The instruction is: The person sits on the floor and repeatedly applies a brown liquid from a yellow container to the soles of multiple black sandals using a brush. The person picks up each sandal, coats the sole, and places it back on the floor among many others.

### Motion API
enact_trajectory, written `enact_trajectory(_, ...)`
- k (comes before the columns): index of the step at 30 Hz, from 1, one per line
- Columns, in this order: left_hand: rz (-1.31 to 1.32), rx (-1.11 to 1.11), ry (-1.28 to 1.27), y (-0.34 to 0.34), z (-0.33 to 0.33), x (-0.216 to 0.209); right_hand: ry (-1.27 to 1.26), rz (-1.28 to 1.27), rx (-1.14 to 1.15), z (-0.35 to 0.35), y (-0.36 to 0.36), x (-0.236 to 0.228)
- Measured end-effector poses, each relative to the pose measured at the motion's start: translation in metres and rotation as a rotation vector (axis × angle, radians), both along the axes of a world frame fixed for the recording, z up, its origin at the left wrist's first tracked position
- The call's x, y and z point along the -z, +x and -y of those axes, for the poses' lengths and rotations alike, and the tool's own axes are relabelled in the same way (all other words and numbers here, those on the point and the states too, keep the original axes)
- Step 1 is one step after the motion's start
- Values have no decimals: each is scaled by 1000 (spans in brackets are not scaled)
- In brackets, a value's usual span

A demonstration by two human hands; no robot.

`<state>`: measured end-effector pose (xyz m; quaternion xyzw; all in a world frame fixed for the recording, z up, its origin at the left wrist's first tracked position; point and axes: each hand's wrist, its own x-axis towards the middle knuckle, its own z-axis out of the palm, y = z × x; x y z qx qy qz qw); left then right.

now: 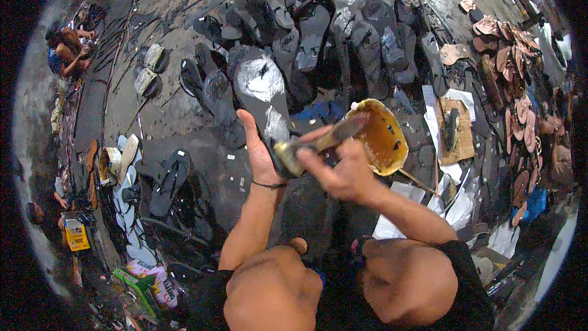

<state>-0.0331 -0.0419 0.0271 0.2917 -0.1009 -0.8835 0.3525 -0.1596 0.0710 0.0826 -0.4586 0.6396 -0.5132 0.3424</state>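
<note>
The left hand (262,162) cradles a dark sandal sole (277,105), thumb spread; its other fingers are hidden, so their closing cannot be told. The sole's long axis runs away from the body, leaning left, broad end far. The right hand (343,168), clamped on a blurred brush (324,140), angles inward, bristles at the sole's near end. Alongside, a yellowish bowl (401,135) shows an amber coating inside.

Well to the left of the fingers of the left hand (262,158), a yellow box (77,235) carries dark print with large numerals. Also left of those fingers, closer to the body, a green-and-white bag (147,283) bears bold lettering; its finer print is too blurred.
</note>
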Motion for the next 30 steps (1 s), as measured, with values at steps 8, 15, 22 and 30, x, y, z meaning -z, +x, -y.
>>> enact_trajectory(8,149,-68,-190,0,0,-10,-224,-189,90,9,-17,9)
enact_trajectory(15,196,-98,-183,-10,-8,-3,-18,-44,192,18,-16,39)
enact_trajectory(22,153,31,-47,10,56,45,123,375,92,13,-19,-7)
enact_trajectory(30,482,-653,-39,54,213,57,213,90,174,-30,-35,47)
